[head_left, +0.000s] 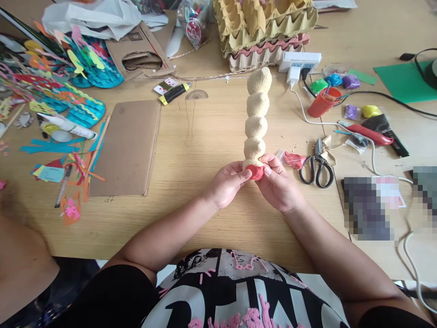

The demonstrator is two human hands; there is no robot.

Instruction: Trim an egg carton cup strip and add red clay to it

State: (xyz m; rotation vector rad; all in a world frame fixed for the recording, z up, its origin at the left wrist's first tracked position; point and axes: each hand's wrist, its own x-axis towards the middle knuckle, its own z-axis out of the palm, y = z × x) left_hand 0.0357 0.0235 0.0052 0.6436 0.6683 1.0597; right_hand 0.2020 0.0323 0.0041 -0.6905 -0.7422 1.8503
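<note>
A strip of egg-carton cups point(256, 105), pale yellow and bumpy, points away from me over the table. Red modelling clay point(256, 172) covers part of its near end cup. From the left, my left hand point(228, 183) is closed on that end, thumb against the clay. My right hand point(278, 182) grips the same cup from the other side, fingers at its edge and thumb on the clay. A packet of red clay point(294, 160) and black-handled scissors point(317, 166) lie just right of my right hand.
Cardboard point(124, 148) and paper scraps lie left. Egg trays point(266, 32) are stacked at the back beside a power strip point(300, 61). An orange cup point(322, 103), clay packets and a white cable are on the right. Another person's arm point(23, 269) rests at lower left.
</note>
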